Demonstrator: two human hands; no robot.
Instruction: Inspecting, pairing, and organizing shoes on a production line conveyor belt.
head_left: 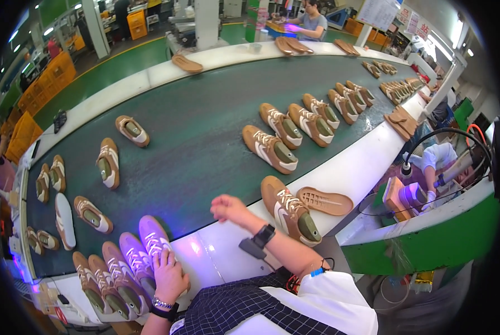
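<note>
My left hand (170, 274), with a metal bracelet at its wrist, lies over the laces and side of a sneaker (150, 230) at the right end of a close row. Its fingers press round the shoe, which purple light tints. Tan sneakers (116, 261) with white laces and green inserts stand beside it on the white ledge. My right hand (231, 210), below a black smartwatch, hangs over the belt's near edge with fingers curled in; nothing shows in them. To its right are a single tan sneaker (286, 204) and a loose tan sole (326, 201) on the ledge.
A dark green conveyor belt (188, 134) carries more sneakers, including a group (269, 146) at the right and scattered shoes (109, 162) at the left. A white sole (65, 220) lies among them. Tan soles (292, 46) rest on the far ledge. Co-workers (311, 23) sit beyond and at right.
</note>
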